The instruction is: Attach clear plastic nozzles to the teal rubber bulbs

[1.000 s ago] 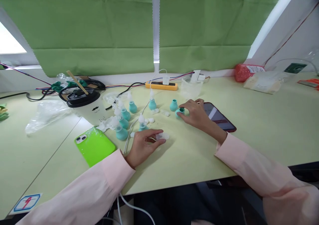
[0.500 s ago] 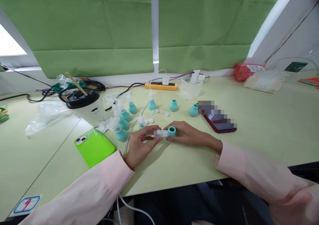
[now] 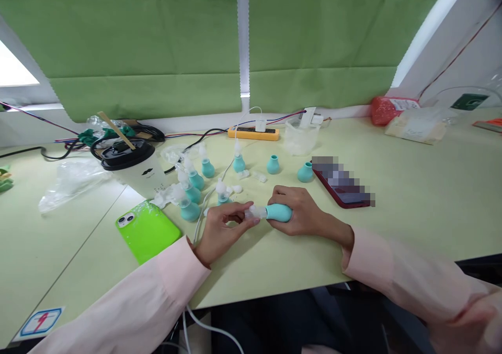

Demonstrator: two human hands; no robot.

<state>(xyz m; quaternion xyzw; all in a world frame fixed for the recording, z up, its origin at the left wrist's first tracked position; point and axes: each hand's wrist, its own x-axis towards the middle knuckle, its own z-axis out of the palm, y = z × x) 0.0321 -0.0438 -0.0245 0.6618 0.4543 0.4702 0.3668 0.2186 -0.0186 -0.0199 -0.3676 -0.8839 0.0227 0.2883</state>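
Note:
Between the fingertips of my left hand [image 3: 227, 226] is a translucent plastic nozzle [image 3: 257, 213]. My right hand [image 3: 296, 210] wraps round a teal squeeze bulb [image 3: 279, 212], which lies on its side with its neck toward the nozzle. Nozzle and bulb meet end to end; how far one sits inside the other I cannot tell. Just beyond my hands stand two open teal bulbs, one upright bulb [image 3: 273, 164] and another bulb [image 3: 305, 172] beside the dark red phone. To the left, several bulbs with clear nozzles on top [image 3: 190, 210] stand in a loose group. Small clear pieces [image 3: 259, 176] lie between them.
A green phone [image 3: 149, 231] and a lidded paper cup [image 3: 135, 173] are at left. The red phone [image 3: 345, 184] lies at right. Behind are an orange power strip [image 3: 253, 134] and a clear plastic tub [image 3: 301, 137]. A white cable [image 3: 204, 207] runs past my left hand.
My right hand has turned the bulb from mouth-up to lying sideways, its neck now against the nozzle. The grip has shifted round the bulb. My left hand stays nearly in place.

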